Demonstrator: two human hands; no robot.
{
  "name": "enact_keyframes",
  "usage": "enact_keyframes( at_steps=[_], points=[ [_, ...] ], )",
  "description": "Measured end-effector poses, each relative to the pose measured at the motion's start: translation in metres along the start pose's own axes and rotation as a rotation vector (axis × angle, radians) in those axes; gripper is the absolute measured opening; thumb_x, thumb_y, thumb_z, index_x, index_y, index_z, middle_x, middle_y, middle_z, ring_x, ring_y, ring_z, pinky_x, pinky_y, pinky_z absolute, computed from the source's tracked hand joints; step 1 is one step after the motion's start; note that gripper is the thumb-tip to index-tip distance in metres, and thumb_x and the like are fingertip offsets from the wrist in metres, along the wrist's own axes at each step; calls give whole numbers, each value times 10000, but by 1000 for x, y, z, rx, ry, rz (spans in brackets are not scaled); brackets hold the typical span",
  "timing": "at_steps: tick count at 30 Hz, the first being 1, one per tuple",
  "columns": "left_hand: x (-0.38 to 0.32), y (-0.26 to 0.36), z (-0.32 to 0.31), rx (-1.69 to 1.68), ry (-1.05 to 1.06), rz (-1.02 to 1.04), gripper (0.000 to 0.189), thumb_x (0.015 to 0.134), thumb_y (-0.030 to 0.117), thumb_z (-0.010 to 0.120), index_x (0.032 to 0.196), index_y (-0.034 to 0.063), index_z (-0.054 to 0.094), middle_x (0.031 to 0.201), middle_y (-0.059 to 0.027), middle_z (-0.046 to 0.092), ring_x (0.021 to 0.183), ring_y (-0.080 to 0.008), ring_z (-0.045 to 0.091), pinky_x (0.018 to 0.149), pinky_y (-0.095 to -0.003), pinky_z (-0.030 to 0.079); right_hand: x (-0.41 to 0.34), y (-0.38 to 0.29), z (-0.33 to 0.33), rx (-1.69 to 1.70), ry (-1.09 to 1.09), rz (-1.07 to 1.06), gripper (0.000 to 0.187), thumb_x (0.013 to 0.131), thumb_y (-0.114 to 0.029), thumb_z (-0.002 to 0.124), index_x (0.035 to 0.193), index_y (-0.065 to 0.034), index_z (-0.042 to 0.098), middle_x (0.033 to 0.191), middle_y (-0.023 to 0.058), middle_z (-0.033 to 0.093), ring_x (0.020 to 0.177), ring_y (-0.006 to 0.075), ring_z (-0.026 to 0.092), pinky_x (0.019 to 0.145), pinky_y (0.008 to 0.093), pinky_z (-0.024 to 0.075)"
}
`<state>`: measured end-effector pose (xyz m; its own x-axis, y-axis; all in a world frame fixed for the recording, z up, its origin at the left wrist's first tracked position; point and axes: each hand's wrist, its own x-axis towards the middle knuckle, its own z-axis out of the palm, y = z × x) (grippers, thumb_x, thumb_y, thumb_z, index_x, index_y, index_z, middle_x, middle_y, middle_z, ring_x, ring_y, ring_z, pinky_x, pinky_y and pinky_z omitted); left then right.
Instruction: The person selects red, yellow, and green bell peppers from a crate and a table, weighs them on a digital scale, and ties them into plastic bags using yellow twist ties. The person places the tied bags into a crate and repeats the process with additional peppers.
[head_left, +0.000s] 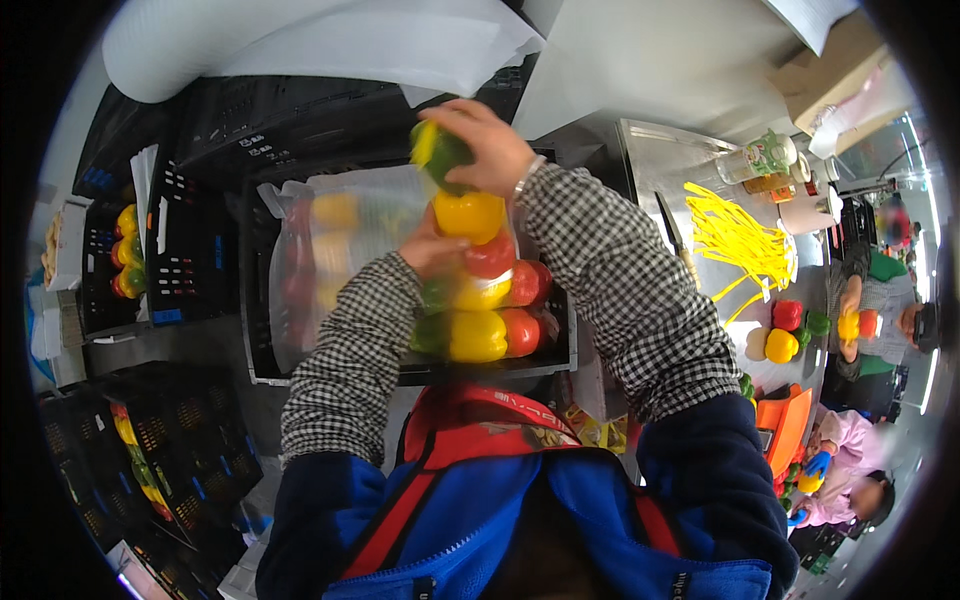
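My right hand grips a green bell pepper with a strip of yellow tape on its end, above the black plastic crate. Just below it, my left hand has its fingers and thumb around a yellow bell pepper. A red bell pepper adjoins the yellow one; whether the three are bound together cannot be told. Rows of green, yellow and red peppers lie in the crate's right part. Over its left part, a translucent white sheet covers more peppers, blurred beneath it.
Black crates holding peppers stand at the left. A roll of white sheeting lies at the top. On the steel table are a knife, yellow strips and jars. Two co-workers handle peppers at the right.
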<state>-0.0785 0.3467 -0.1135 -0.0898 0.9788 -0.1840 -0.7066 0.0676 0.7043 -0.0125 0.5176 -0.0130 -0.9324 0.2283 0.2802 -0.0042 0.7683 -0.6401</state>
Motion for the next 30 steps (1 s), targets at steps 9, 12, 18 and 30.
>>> enact_keyframes(
  at_steps=[9,12,18,30],
  points=[
    [-9,-74,-23,338,175,-127,406,914,121,508,1284,-12,408,1257,-161,503,1126,-271,523,955,-393,444,-12,43,125,-91,-738,54,626,670,-101,679,1266,-208,518,1303,115,479,1117,302,515,958,398,426],
    [-41,-35,-22,235,364,-407,368,910,160,533,1230,-9,467,1203,-146,545,1051,-253,573,897,-373,480,-37,55,139,-76,-661,153,540,697,-119,666,1221,-167,548,1233,94,531,1114,276,520,924,397,442],
    [-9,5,-27,1241,510,163,390,872,243,591,1181,15,523,1130,-147,584,1020,-272,571,866,-364,465,-82,18,160,-372,-352,185,346,834,-162,461,1136,-44,581,1166,120,569,1119,292,503,945,377,418],
    [53,-28,-21,1686,-44,-69,598,871,374,549,1339,59,353,1336,-186,421,1195,-369,436,994,-415,368,-251,-65,94,-21,14,166,249,746,-148,631,965,-34,600,1093,140,565,1030,304,541,887,369,455]
  ],
)
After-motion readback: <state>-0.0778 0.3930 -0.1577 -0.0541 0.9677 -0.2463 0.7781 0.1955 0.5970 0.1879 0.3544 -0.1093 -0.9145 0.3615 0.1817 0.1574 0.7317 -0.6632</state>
